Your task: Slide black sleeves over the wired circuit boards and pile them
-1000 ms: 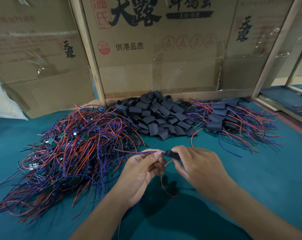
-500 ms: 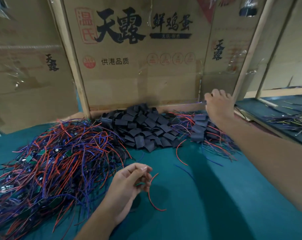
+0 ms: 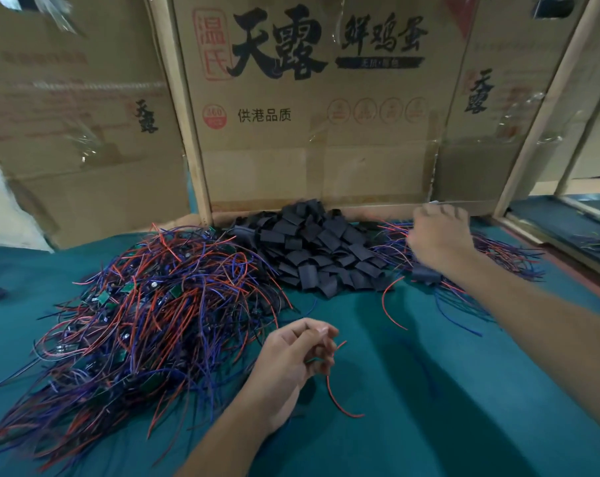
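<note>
Black sleeves [image 3: 321, 247] between wire heaps [image 3: 161, 304]

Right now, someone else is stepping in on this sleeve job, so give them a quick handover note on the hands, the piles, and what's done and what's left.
Left hand: near the table's front, fingers curled, pinching a loose red wire.
Right hand: reached out over the finished pile at far right, fingers curled; whether it holds anything is blurred.
Black sleeves: heaped at the middle back, against the cardboard box.
Unsleeved wired boards: large tangle at left.
Done: a small batch sleeved and piled on the right.
Left: most of the left tangle has no sleeves.
</note>
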The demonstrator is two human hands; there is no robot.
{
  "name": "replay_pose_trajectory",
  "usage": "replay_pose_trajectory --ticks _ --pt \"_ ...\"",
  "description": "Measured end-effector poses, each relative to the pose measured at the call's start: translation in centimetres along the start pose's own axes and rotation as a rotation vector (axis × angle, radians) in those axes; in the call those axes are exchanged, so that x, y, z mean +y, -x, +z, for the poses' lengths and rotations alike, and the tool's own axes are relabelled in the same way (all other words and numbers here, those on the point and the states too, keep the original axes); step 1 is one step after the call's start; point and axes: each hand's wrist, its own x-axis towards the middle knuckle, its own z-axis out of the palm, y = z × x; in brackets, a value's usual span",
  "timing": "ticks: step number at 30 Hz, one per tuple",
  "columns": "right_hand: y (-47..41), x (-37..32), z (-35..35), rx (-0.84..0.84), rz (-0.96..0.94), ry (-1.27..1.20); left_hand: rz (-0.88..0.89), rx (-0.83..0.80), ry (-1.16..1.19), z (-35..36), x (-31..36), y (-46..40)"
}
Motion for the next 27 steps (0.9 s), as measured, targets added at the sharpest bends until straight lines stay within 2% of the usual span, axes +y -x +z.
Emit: replay_pose_trajectory --ticks 2,4,6,9,11,15,16,19,22,27 --pt "1.5 -4.3 -2.3 -0.049 -0.191 -0.265 -0.014 -0.002 -0.003 0.1 -0.1 -0.1" --pt "3.4 -9.0 -4.4 -0.196 -0.339 -0.508 -0.014 0.019 0.017 0.1 -0.3 -0.3" --pt "5.0 -13.0 -5.5 -0.317 -0.439 -0.586 -0.008 0.064 0.035 0.0 -0.4 -0.5" --pt "6.0 -17.3 -4.9 -0.419 -0.497 -0.565 -0.004 0.115 0.061 -0.6 -0.3 -0.6" --pt "5.9 -18.9 -3.9 -0.428 -0.461 -0.549 0.006 0.136 0.081 -0.9 -0.2 -0.6" --pt "4.4 -21.0 -3.5 -0.224 -0.263 -0.671 0.019 0.151 0.116 -0.9 -0.2 -0.8" --pt "3.8 -21.4 -3.6 -0.215 -0.252 -0.679 0.019 0.154 0.122 -0.9 -0.3 -0.9" --pt "2.5 -22.8 -3.3 -0.35 -0.255 -0.611 0.014 0.156 0.166 -0.9 -0.4 -1.0" --pt "2.2 -23.5 -2.6 -0.459 -0.23 -0.65 0.021 0.158 0.181 -1.0 -0.3 -1.0" --pt "2.5 -22.8 -2.9 -0.364 -0.159 -0.81 0.037 0.173 0.15 -1.3 -0.2 -1.1"
